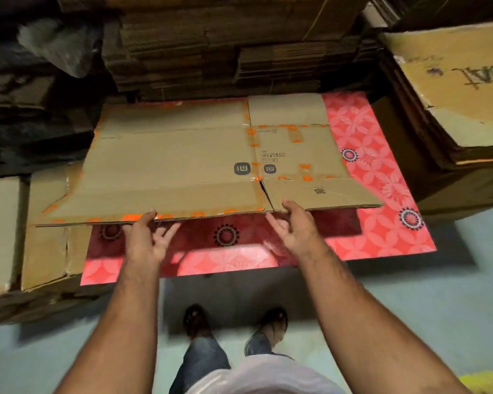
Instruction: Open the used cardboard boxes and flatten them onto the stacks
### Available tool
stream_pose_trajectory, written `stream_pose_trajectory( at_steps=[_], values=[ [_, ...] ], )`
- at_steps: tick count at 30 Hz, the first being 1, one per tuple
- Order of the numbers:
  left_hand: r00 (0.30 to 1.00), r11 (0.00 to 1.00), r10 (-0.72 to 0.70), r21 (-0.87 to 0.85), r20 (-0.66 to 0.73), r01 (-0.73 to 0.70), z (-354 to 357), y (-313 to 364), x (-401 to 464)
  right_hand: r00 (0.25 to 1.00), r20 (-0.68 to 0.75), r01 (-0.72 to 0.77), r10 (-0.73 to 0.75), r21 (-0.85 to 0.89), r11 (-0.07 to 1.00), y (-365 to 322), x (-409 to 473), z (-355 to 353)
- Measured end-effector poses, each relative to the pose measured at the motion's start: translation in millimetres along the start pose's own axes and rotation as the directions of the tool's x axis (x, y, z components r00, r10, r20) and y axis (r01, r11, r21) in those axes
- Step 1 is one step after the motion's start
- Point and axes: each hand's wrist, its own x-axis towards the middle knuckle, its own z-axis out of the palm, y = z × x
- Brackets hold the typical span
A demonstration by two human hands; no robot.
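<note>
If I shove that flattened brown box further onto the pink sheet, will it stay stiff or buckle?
The flattened box probably slides as one slab, since it lies flat. Its near flaps may hinge at the creases. The glossy-looking pink sheet likely offers little grip.

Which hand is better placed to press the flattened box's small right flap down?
Right. The right hand already touches the near edge of the small flap on the flattened box; the left hand sits further left.

Pale floor (410, 308), cardboard stacks (234, 52), pink patterned sheet (382, 237) atop
</note>
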Motion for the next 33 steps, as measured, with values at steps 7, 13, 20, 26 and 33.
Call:
stream_pose_trajectory(
  at_steps=[7,13,20,26,33],
  values=[
    [0.973,0.978,0.187,-0.123,0.134,-0.171,67,33,-64,0.961,0.169,0.205,-0.22,0.104,0.973,-80,-34,27],
    [0.916,0.946,0.295,-0.216,0.273,-0.241,119,65,-114,0.892,0.208,0.365,-0.402,0.195,0.91,-133,-89,42],
    [0.805,0.948,0.301,-0.252,0.512,-0.194,169,71,-164,0.786,0.15,0.549,-0.6,0.278,0.788,-193,-151,16],
    [0.755,0.963,0.248,-0.239,0.607,-0.124,220,32,-210,0.73,0.09,0.603,-0.677,0.381,0.701,-236,-185,-39],
    [0.728,0.975,0.212,-0.187,0.652,-0.118,286,-56,-252,0.731,0.016,0.614,-0.682,0.42,0.669,-297,-177,-126]
  ],
)
